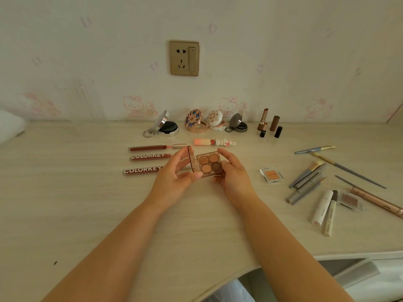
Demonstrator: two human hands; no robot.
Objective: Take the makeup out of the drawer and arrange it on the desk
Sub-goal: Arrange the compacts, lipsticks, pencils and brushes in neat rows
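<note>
Holding: both hands keep an open eyeshadow palette [209, 164] just above the middle of the desk [65, 203]
Left hand [174, 173]: fingers curled round the clear lid, which stands up on edge at the palette's left side; thumb tip pressed on the near corner of the base
Right hand [233, 173]: fingers wrapped round the right edge and under the base; holding it firmly
Palette: four hexagonal pans in tan, orange and brown face up towards the person; hinge side to the left; no writing legible on it
Writing: "COLORKEY" in white on two dark red lip gloss tubes [142, 170] lying left of the hands; their long axes run left to right; a third reddish tube [150, 147] lies parallel behind them, with no label I can read
Back row: four round compacts [168, 127] propped open near the wall; upright lipsticks [262, 123] just right of them
Right side: a small orange single pan [271, 174]; grey pens and brushes [307, 179] lying slanted; a white tube [322, 208] whose print is too small to read
Wall: a gold socket plate [184, 58]; faint cartoon cat wallpaper
</note>
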